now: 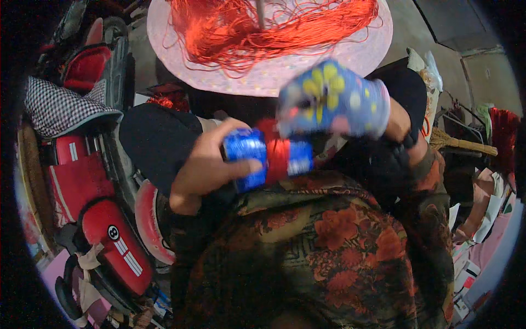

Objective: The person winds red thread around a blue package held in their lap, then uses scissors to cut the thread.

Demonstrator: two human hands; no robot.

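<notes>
One checked cloth (71,109) lies well to the left of the disc, draped over something hidden. Also left of the disc, and nearer the person, are a red cloth (85,183) with pale stripes and a red seat (116,247) with white stripes. The left knee (156,137), in black, is just off the disc's near left edge. On the near side of the disc, the left hand (205,167), bare, is wrapped around one end of a blue spool (245,156), thumb across its front. Red cord (278,159) circles the spool's middle. The disc (219,82) is pink and round; red thread (230,35) lies in a loose heap on it, and a pole (260,13) rises from it. At the disc's near right edge is the right hand (329,101), in a blue flowered glove, close above the spool; blur hides its fingers, so I cannot tell whether it grasps anything. Nearer the person than the disc is a floral top (339,236). To the right of the disc are a broom (466,143) and a red bunch (504,131).
</notes>
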